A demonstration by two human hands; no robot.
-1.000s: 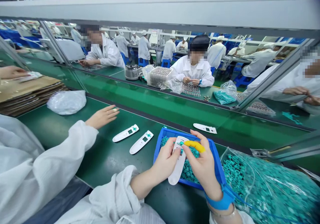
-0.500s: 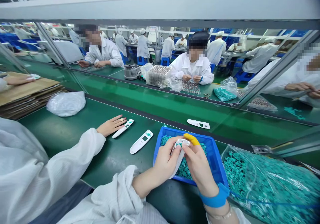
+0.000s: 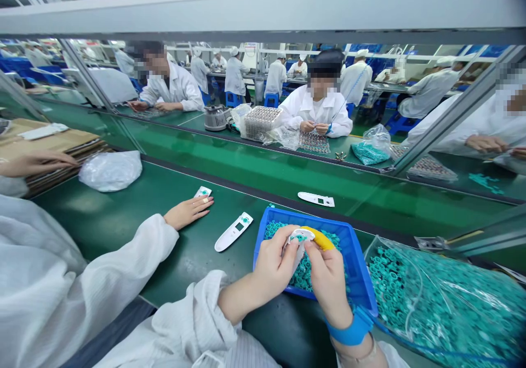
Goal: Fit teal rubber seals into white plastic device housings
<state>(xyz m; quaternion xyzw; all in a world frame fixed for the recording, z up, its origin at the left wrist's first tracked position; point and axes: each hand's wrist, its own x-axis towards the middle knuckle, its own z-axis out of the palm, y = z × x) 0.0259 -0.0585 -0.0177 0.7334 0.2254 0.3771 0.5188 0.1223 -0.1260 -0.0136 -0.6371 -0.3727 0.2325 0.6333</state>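
Note:
A white plastic shell (image 3: 298, 257) is tilted up over the blue bin, with a small teal ring piece (image 3: 299, 237) seated at its upper end. My left hand (image 3: 271, 261) grips the shell from the left, thumb in front. From the right, my right hand (image 3: 329, 275) pinches the same upper end; its thumb is beside the teal piece and its yellow-covered index finger curls behind. Directly below both hands, the blue bin (image 3: 364, 269) holds many loose teal rings (image 3: 303, 276). Left of the bin lies another white shell (image 3: 234, 232) with a window and a teal piece in it.
A co-worker's hand (image 3: 189, 213) rests by a white shell (image 3: 203, 192). One more shell (image 3: 316, 199) lies on the green belt (image 3: 263, 176). A clear bag of teal rings (image 3: 452, 297) is to my right. Cardboard (image 3: 49, 143) and a plastic bag (image 3: 110, 171) sit left.
The shell in my hands has tipped slightly, showing more of the teal piece. The belt shell has shifted left. The co-worker's shell has moved farther back, and another hand has left the cardboard top.

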